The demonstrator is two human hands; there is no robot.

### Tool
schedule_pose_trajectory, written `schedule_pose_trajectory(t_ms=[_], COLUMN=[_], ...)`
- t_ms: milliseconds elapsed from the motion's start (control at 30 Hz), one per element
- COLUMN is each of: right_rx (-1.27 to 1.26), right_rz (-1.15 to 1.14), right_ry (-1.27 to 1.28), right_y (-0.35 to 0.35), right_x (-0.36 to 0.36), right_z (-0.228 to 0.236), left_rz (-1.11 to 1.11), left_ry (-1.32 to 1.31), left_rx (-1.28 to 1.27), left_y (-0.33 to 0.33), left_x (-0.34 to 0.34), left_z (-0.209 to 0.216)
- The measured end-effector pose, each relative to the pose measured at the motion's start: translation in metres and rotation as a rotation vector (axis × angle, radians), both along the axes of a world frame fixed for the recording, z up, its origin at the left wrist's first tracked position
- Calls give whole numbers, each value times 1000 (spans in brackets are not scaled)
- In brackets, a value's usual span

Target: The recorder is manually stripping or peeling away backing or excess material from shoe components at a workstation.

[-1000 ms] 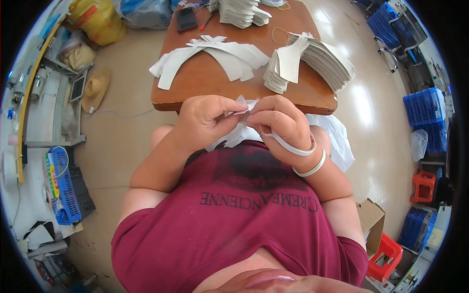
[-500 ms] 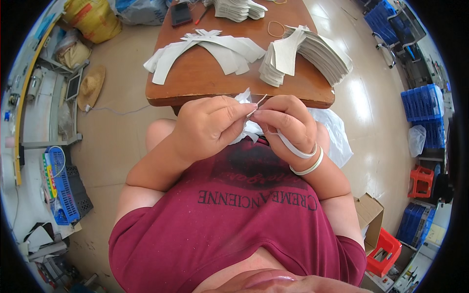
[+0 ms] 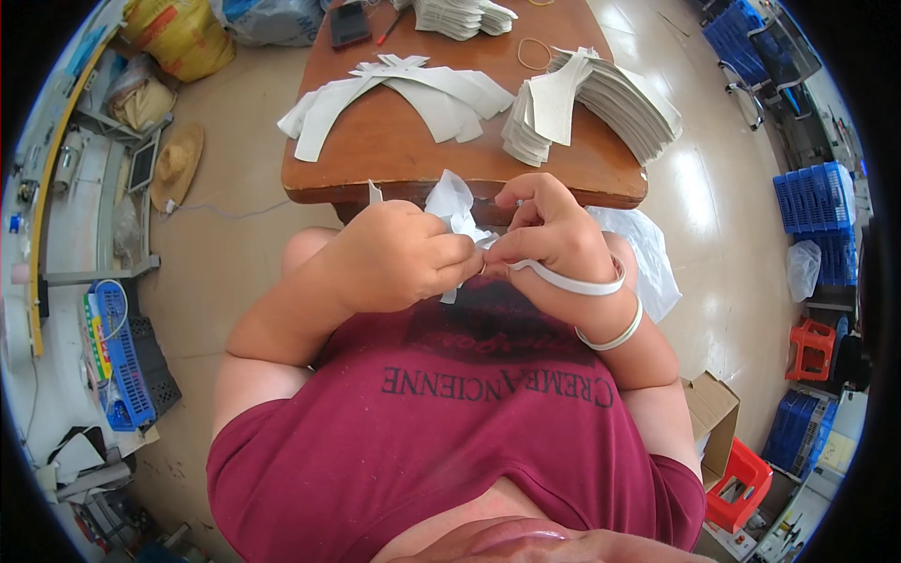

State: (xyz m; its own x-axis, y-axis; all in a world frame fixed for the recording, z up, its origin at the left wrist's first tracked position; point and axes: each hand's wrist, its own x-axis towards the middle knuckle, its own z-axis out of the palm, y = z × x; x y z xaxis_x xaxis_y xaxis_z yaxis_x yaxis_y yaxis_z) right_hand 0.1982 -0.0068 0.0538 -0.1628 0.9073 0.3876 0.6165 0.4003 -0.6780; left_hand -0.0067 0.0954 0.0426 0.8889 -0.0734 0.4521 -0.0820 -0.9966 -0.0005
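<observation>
Left hand: mine (image 3: 404, 255) is curled around a pale piece (image 3: 375, 193), whose end pokes up past my knuckles, just short of the table's near edge.
Right hand: mine (image 3: 556, 242) has thumb and forefinger at my left fingertips, other fingers lifted; what they pinch is hidden, so I can't tell.
Bands: one white band (image 3: 574, 284) crosses my right hand, another (image 3: 615, 338) rings the wrist.
Crumpled white sheet: it (image 3: 450, 199) rises between my hands, before the table edge.
Table: brown wood (image 3: 394, 183), a bare strip between its rounded near edge and the spread cutouts (image 3: 399, 98).
Fanned stack: it (image 3: 624, 108) sits near the right edge, a thin loop (image 3: 519, 53) just beyond.
Elbow room: tiled floor (image 3: 235, 281) on my left, reaching toward a straw hat (image 3: 176, 161); on my right, a plastic bag (image 3: 643, 258) beside my knee.
</observation>
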Motion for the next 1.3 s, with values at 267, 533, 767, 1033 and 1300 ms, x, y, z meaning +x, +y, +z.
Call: schedule_pose_trajectory(t_ms=[267,533,767,1033,1300], right_rx=[440,313,445,742,760], right_rz=[-73,118,-12,-63,-139], right_ry=[-336,1,37,-172,-363], right_y=[6,11,15,20,17], right_x=[-5,-1,-7,-9,-18], right_z=[1,-11,-24,-33,-32], left_rz=[59,121,151,191,280], left_ry=[-81,-333,-386,-410,-474], left_rx=[-21,-404,-549,-879,-914], left_y=[3,1,-5,-18,-20], left_x=[-4,6,15,16,20], left_z=[-1,-20,-22,-21,-24])
